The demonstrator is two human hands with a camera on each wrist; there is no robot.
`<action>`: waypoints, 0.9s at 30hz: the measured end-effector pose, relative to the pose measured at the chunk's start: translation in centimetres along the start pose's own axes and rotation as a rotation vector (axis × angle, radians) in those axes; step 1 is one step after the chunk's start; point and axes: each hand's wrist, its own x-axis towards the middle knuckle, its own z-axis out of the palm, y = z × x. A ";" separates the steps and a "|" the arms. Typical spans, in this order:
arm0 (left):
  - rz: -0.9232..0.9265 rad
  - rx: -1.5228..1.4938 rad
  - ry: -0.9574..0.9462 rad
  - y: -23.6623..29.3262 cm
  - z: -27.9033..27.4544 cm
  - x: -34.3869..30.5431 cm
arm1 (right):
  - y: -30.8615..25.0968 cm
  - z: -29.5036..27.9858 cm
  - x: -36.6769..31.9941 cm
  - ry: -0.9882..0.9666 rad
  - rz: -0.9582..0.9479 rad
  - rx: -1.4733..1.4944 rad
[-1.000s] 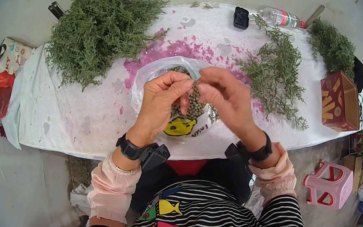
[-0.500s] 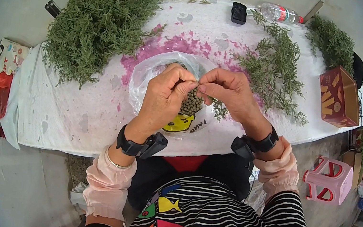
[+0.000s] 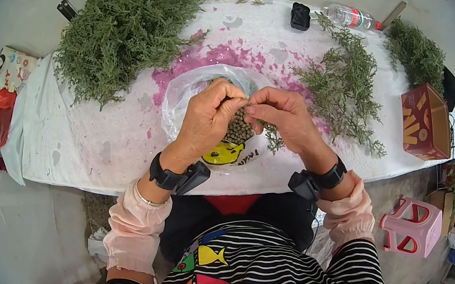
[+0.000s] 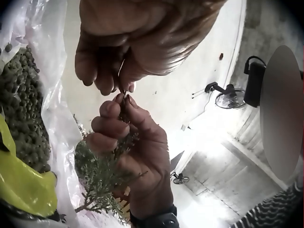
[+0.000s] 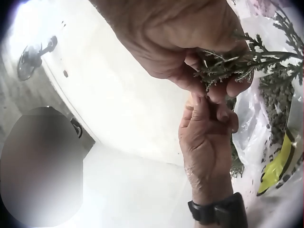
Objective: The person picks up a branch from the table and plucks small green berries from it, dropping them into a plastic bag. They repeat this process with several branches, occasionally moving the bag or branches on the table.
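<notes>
In front of the person, the left hand and right hand meet fingertip to fingertip over a clear plastic bag of small round green-brown berries. A leafy evergreen sprig runs through the right hand's curled fingers, its leafy end hanging out below the palm in the left wrist view. Thumb and forefinger of the left hand pinch a thin, pale small piece right at the right hand's fingertips; I cannot tell what it is. A yellow printed patch marks the bag's near side.
A big heap of evergreen branches lies left on the white-covered table, more branches to the right. Behind are a black box and plastic bottle; a red carton and pink stool stand right.
The right hand's fingers have closed in to meet the left fingertips, and the sprig has come into sight below the right hand. Over the last half second both hands stay almost still.
</notes>
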 end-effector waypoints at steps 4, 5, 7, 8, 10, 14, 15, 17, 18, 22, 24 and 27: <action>-0.115 -0.175 -0.004 0.0 -0.2 -0.1 | -0.2 -0.1 0.4 0.063 -0.072 -0.067; -0.116 -0.172 -0.004 -0.2 -0.3 -0.1 | -0.4 -0.3 0.5 0.087 -0.084 -0.107; -0.094 0.013 -0.056 -1.3 -0.6 -0.3 | -0.6 -0.4 0.6 0.114 -0.092 -0.141; -0.083 0.103 -0.084 -1.7 -0.6 -0.5 | -0.7 -0.4 0.8 0.120 -0.097 -0.114; -0.078 0.251 -0.152 -2.4 -0.2 -0.9 | -0.8 -0.5 1.2 0.128 -0.108 -0.065; -0.053 0.569 -0.317 -3.0 0.0 -0.9 | -0.6 -0.8 2.3 0.119 -0.131 -0.100; -0.046 0.585 -0.354 -3.1 0.0 -0.7 | -0.6 -0.8 2.6 0.121 -0.129 -0.101; -0.042 0.600 -0.389 -3.4 -0.3 -0.2 | -1.0 -0.6 3.5 0.150 -0.119 -0.098; -0.061 0.536 -0.387 -3.7 -0.6 0.0 | -1.1 -0.4 3.8 0.165 -0.113 -0.095; -0.257 0.214 -0.302 -3.7 -1.6 0.9 | -1.7 -0.1 5.2 0.171 -0.121 -0.160; -0.563 -0.184 -0.139 -3.1 -2.4 1.6 | -1.2 -0.3 5.3 0.180 -0.140 -0.179; -0.591 -0.619 -0.017 -3.6 -2.8 2.0 | -0.3 -0.4 5.0 0.200 -0.164 -0.214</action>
